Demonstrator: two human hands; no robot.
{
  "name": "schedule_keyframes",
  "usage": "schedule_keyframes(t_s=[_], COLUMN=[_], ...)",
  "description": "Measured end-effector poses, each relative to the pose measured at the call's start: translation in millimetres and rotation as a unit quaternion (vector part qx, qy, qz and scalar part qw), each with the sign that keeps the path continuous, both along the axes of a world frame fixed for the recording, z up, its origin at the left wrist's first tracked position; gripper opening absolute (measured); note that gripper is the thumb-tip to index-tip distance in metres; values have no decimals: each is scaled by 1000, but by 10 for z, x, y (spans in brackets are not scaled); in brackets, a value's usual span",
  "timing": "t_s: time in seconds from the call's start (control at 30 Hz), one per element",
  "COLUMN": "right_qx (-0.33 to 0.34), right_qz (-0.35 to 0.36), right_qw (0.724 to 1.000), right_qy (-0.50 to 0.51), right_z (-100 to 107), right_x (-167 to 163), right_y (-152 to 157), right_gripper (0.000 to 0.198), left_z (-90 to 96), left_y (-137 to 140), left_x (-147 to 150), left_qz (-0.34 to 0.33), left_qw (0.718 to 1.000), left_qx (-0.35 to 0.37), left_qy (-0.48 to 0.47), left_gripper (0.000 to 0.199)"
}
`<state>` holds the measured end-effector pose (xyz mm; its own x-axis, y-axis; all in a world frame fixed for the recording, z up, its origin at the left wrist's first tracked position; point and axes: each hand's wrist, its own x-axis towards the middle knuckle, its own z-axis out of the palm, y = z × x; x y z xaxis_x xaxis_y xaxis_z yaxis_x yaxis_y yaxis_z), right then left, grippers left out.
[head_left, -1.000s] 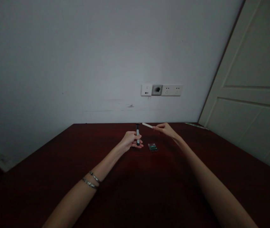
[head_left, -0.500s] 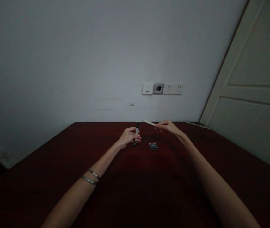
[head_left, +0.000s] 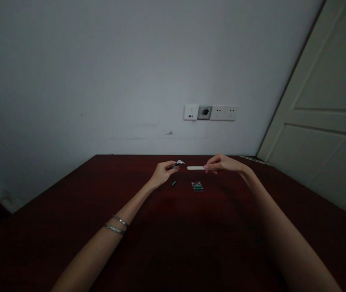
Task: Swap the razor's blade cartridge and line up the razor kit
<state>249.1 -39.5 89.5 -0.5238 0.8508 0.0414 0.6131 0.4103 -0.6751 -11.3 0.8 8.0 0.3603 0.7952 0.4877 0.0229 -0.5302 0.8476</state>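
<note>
My left hand point(head_left: 163, 172) is closed round a small tool with a black and grey body point(head_left: 176, 166). A pale, shiny head point(head_left: 180, 162) sticks out of it toward the right; its exact kind is too small to make out. A flat white strip point(head_left: 195, 168) lies level in the pinch of my right hand point(head_left: 217, 163), its free end pointing left, a short gap from the tool. On the table below my left hand lies a small dark green cylinder point(head_left: 174, 183). To its right is a clear pack point(head_left: 197, 186) with green pieces inside.
The dark red table point(head_left: 148, 227) runs up to a pale wall point(head_left: 130, 81). Several sockets point(head_left: 223, 113) are set in the wall above its back edge. A panelled door point(head_left: 321, 121) stands at the right, and a thin pale strip point(head_left: 255, 160) lies at the back right corner.
The tool in my left hand has tipped from upright to pointing away and right. My right hand has moved slightly right and down, and its white strip has swung level.
</note>
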Motion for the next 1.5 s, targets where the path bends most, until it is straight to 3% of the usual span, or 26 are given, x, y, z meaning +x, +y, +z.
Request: schedule_keyframes(t_s=[0.2,0.43,0.6,0.83,1.03,1.23,1.5], right_qx=[36,9,3,12,-13,19,5], right_qz=[13,6,22,-3,28,-18,13], right_qw=[999,1000,1000,1000,999,999,1000], right_qy=[16,2,15,14,31,22,26], right_z=[119,120,124,109,120,106,67], right_x=[-183,-43,-145,1,-162,24,-191], right_y=[-108,-85,-91,-72,-111,-88,-95], right_gripper=[36,35,35,33,35,34,34], left_z=[-11,-8,-30,5,-23,26,102], left_y=[-16,-41,-49,-60,-51,-88,-145], left_x=[2,-1,4,-5,14,-7,25], left_qz=[9,8,12,44,49,34,26], left_qw=[999,998,998,997,996,998,998], left_qx=[22,41,37,55,65,45,50], left_qy=[25,48,52,35,44,16,-3], left_gripper=[19,20,21,21,21,21,20])
